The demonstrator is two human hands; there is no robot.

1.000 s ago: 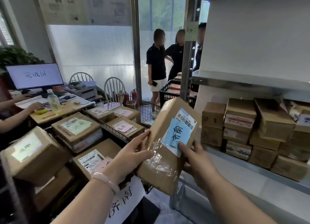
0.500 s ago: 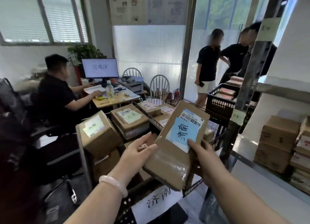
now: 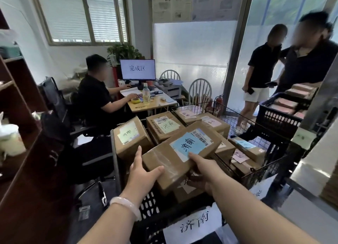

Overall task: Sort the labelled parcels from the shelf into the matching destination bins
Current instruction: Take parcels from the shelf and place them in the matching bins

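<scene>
Paper sign (image 3: 193,223) reading 济南 is hanging on the near wall of a black bin (image 3: 151,207) at the bottom of the view. Just above that bin both hands are holding 1 brown parcel (image 3: 170,163), which is tilting with its far end raised; whether it is touching the boxes beneath, I cannot tell. The left hand (image 3: 144,172), wearing a pale bracelet (image 3: 126,205) on the wrist, is gripping the near left corner, with its thumb lying on the taped face. The right hand (image 3: 203,172) is pinching the near right edge, its thumb pressing on the blue label (image 3: 188,145) that also reads 济南 and its fingers curling underneath. Behind the parcel, green-labelled boxes (image 3: 164,126) are sitting side by side. To the right, a wire basket (image 3: 263,172) is carrying pink-labelled boxes (image 3: 239,157). Farther back a seated person (image 3: 95,97) is resting a hand on the bench (image 3: 157,104), where a bottle (image 3: 146,95) and a monitor (image 3: 137,69) are standing. 2 people (image 3: 261,66) are standing at the doorway on the right
</scene>
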